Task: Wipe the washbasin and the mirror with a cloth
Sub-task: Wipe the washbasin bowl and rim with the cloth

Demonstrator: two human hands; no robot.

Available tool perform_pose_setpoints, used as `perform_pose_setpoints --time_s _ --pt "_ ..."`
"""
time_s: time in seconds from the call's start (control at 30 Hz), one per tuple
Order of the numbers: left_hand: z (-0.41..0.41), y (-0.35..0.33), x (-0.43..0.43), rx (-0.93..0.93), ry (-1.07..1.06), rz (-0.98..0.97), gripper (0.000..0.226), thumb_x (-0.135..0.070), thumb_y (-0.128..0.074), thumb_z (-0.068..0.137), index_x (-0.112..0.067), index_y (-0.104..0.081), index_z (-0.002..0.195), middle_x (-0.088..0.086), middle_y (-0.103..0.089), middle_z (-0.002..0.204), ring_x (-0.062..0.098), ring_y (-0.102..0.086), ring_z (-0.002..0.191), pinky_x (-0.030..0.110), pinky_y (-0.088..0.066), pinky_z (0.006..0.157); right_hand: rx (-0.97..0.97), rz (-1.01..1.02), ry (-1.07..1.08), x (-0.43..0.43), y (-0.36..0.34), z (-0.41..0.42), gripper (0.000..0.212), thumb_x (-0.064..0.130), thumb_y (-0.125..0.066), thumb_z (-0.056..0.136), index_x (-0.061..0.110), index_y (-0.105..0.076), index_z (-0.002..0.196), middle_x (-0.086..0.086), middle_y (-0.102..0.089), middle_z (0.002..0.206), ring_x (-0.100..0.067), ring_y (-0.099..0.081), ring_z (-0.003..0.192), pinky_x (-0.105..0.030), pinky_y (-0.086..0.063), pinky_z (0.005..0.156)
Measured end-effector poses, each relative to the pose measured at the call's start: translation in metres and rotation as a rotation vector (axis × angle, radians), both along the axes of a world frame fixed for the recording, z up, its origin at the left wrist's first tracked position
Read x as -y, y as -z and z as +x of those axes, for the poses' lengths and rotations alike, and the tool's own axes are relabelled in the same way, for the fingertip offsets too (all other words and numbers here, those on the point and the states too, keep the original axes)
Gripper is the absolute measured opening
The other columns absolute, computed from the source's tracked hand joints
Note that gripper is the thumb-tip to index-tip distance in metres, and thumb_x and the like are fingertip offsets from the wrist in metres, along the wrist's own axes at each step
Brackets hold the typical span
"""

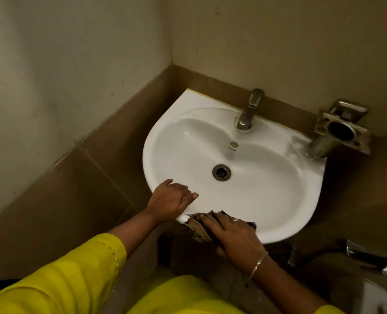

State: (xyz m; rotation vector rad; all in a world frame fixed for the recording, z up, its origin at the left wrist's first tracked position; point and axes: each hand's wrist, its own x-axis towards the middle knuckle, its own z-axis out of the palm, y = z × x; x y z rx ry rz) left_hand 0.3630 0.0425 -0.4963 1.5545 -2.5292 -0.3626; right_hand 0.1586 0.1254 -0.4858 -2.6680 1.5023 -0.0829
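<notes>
A white washbasin (267, 196) is fixed in the corner, with a metal tap (249, 112) at its back and a round drain (221, 172) in the bowl. My left hand (171, 200) rests on the basin's front left rim, fingers relaxed. My right hand (235, 236) lies with its fingers spread flat on a brown patterned cloth (199, 225), pressing it against the front rim. Its thumb is hidden under the rim. No mirror is in view.
A metal holder with a cup (337, 132) juts from the wall over the basin's back right corner. Brown tiles (86, 189) cover the lower walls. A metal fitting (373, 254) and a white object (380, 300) sit at the lower right.
</notes>
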Motion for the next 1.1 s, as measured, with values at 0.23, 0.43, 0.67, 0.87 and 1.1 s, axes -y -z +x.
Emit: perform_pose_setpoints --time_s 0.23,0.43,0.67,0.87,1.1 --pt "0.004 0.006 0.005 0.020 0.094 -0.056 0.082 -0.069 0.012 0.081 -0.018 -0.048 0.060 0.001 -0.063 0.066 0.019 -0.059 0.064 0.028 -0.039 0.061 -0.119 0.079 -0.067 0.001 -0.007 -0.093 0.066 0.044 -0.045 0.062 0.030 -0.043 0.127 0.001 -0.067 0.110 -0.016 -0.067 0.082 -0.030 -0.053 0.067" --pt "0.003 0.011 0.008 -0.015 0.096 -0.064 0.074 -0.075 0.002 0.078 -0.022 -0.046 0.060 -0.001 -0.062 0.069 0.016 -0.058 0.066 0.019 -0.027 0.052 -0.144 0.067 -0.032 0.010 -0.006 -0.144 0.064 0.041 -0.057 0.062 0.034 -0.042 0.124 0.002 -0.065 0.114 -0.019 -0.063 0.099 -0.037 -0.041 0.093" --pt "0.004 0.016 0.011 0.001 0.113 -0.098 0.091 -0.080 0.011 0.071 -0.024 -0.060 0.074 -0.005 -0.065 0.078 0.013 -0.059 0.073 0.017 -0.028 0.052 -0.019 0.074 0.047 -0.004 0.006 -0.132 0.073 0.033 -0.079 0.057 0.035 -0.045 0.121 0.005 -0.064 0.110 -0.013 -0.044 0.108 -0.037 -0.023 0.099" --pt "0.005 0.017 0.010 0.002 0.105 -0.119 0.093 -0.079 0.012 0.071 -0.025 -0.062 0.083 -0.010 -0.065 0.084 0.010 -0.060 0.078 0.023 -0.032 0.058 -0.028 0.197 0.105 0.031 -0.007 -0.180 0.067 0.023 -0.073 0.061 0.042 -0.040 0.115 0.002 -0.059 0.124 -0.024 -0.047 0.125 -0.046 -0.016 0.107" --pt "0.004 0.017 0.010 0.005 0.097 -0.138 0.070 -0.070 -0.008 0.079 -0.024 -0.061 0.077 -0.006 -0.065 0.079 0.011 -0.061 0.076 0.025 -0.035 0.059 0.355 0.442 0.348 0.034 -0.029 -0.167 0.077 0.056 -0.036 0.056 0.031 -0.049 0.128 0.017 -0.016 0.146 -0.007 0.006 0.138 -0.036 0.011 0.113"
